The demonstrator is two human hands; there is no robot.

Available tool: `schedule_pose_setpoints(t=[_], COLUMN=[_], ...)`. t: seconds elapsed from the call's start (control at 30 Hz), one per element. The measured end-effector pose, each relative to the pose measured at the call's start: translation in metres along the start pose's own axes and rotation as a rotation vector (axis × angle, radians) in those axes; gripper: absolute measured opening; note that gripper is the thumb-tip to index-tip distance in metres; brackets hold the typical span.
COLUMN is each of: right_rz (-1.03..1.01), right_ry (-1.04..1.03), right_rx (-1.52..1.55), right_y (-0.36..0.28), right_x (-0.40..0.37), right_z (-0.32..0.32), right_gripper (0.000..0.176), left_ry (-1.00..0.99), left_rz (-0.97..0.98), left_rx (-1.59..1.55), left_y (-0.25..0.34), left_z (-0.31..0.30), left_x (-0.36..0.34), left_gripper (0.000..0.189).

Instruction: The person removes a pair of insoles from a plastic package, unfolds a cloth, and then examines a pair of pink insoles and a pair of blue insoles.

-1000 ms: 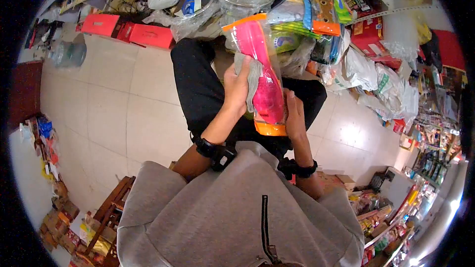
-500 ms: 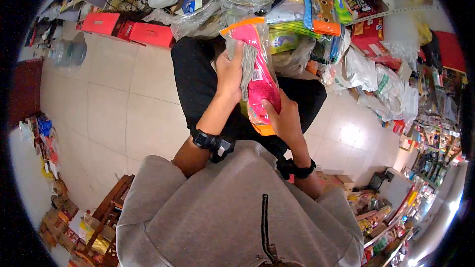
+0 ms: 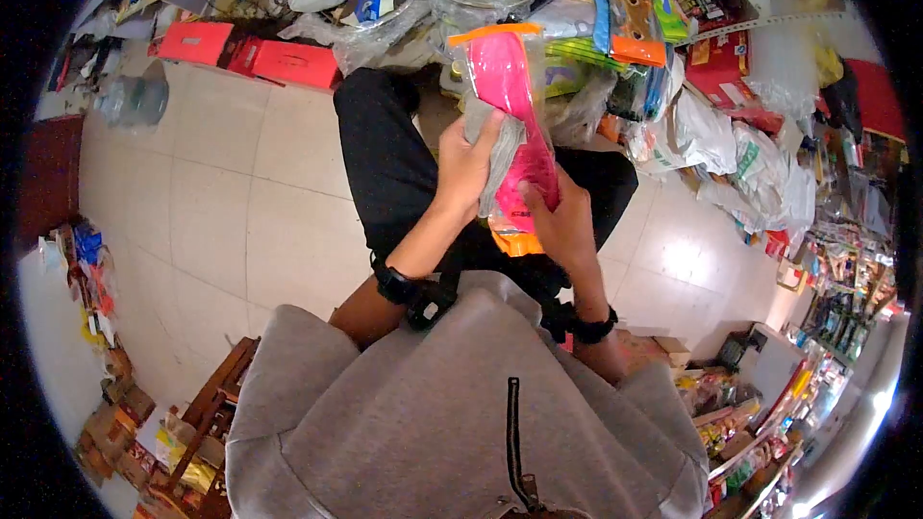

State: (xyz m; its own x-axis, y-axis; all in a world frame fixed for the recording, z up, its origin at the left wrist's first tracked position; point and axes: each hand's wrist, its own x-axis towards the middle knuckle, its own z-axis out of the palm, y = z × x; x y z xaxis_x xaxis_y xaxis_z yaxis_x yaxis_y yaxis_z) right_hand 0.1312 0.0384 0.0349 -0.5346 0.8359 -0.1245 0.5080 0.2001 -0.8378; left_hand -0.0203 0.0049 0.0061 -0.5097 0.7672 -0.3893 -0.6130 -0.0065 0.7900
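Note:
In my right hand (image 3: 565, 221) is a clear packet of pink insoles (image 3: 508, 67) with orange strips at its top and bottom ends. The thumb lies over the lower part of the packet and the other fingers are hidden beneath it. My left hand (image 3: 466, 165) is closed on a folded grey cloth (image 3: 502, 159), thumb on top, and this cloth lies against the packet's left side and middle. Both hands hold these things above my lap, between the knees of my black trousers (image 3: 380, 149).
Ahead lies a pile of wrapped goods, including an orange-ended packet with a brown item (image 3: 632, 5). Red boxes (image 3: 288, 62) stand at the left. White plastic bags (image 3: 707, 135) lie at the right. A wooden chair (image 3: 207, 413) is behind on the left, on the tiled floor (image 3: 298, 231).
The left hand and grey cloth have slid down and right across the packet, baring more of its upper part. The packet has shifted slightly up and right.

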Motion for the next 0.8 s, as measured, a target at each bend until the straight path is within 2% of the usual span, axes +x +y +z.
schedule_pose_setpoints(t=[0.03,0.07,0.13,0.2,0.27,0.33,0.4,0.43,0.47,0.53,0.57,0.6,0.67,0.7,0.73,0.77,0.8], right_rz=[-0.004,0.001,0.085,0.025,-0.039,-0.18,-0.166,-0.133,-0.104,-0.118,-0.139,-0.132,-0.146,-0.139,-0.218,-0.3,-0.296], right_ry=[-0.09,-0.084,0.17,0.171,0.157,0.138,0.14,0.168,0.196,0.233,0.268,0.273,0.121,0.123,0.108,0.094,0.093], right_rx=[-0.089,-0.088,0.429,0.335,0.239,0.088,0.115,0.121,0.125,0.181,0.235,0.241,0.025,0.027,-0.085,-0.199,-0.196], right_y=[0.001,0.002,0.0,0.007,0.009,-0.001,-0.005,-0.008,-0.011,-0.014,-0.017,-0.02,-0.025,-0.027,-0.03,-0.032,-0.03], right_x=[0.003,0.011,0.035,0.056,0.062,0.065,0.064,0.06,0.058,0.055,0.055,0.051,0.047,0.043,0.04,0.04,0.039], right_z=[-0.006,-0.01,-0.018,-0.012,-0.008,-0.007,-0.004,-0.005,-0.006,-0.01,-0.011,-0.014,-0.024,-0.024,-0.022,-0.019,-0.015], right_gripper=[0.029,0.029,0.026,0.026,0.025,0.024,0.023,0.024,0.024,0.024,0.024,0.024,0.024,0.024,0.023,0.023,0.023], left_ry=[0.0,-0.006,-0.059,-0.076,-0.066,-0.008,0.114,0.105,0.105,-0.013,-0.053,-0.301,-0.277,-0.31,-0.343,-0.296,-0.293], left_rz=[0.032,0.027,0.124,0.156,0.287,0.308,0.055,-0.073,-0.073,-0.37,-0.329,-0.409,-0.442,-0.388,-0.331,-0.32,-0.324], left_rx=[-0.014,-0.012,0.297,0.281,0.502,0.505,0.258,0.165,0.165,-0.518,-0.388,-0.742,-0.884,-0.855,-0.828,-0.761,-0.759], left_y=[0.005,0.005,0.003,-0.007,-0.012,-0.034,-0.032,-0.03,-0.026,-0.012,-0.013,-0.005,-0.006,0.006,0.02,0.024,0.029], left_z=[-0.001,-0.003,-0.006,-0.006,0.0,-0.007,-0.013,-0.017,-0.022,-0.022,-0.022,-0.047,-0.057,-0.053,-0.045,-0.039,-0.025], left_x=[-0.002,-0.004,-0.007,-0.007,-0.022,-0.026,-0.026,-0.021,-0.016,-0.011,-0.009,0.0,0.007,0.011,0.012,0.009,0.006], left_gripper=[0.025,0.025,0.023,0.022,0.02,0.026,0.032,0.042,0.042,0.051,0.06,0.059,0.064,0.066,0.068,0.068,0.068])
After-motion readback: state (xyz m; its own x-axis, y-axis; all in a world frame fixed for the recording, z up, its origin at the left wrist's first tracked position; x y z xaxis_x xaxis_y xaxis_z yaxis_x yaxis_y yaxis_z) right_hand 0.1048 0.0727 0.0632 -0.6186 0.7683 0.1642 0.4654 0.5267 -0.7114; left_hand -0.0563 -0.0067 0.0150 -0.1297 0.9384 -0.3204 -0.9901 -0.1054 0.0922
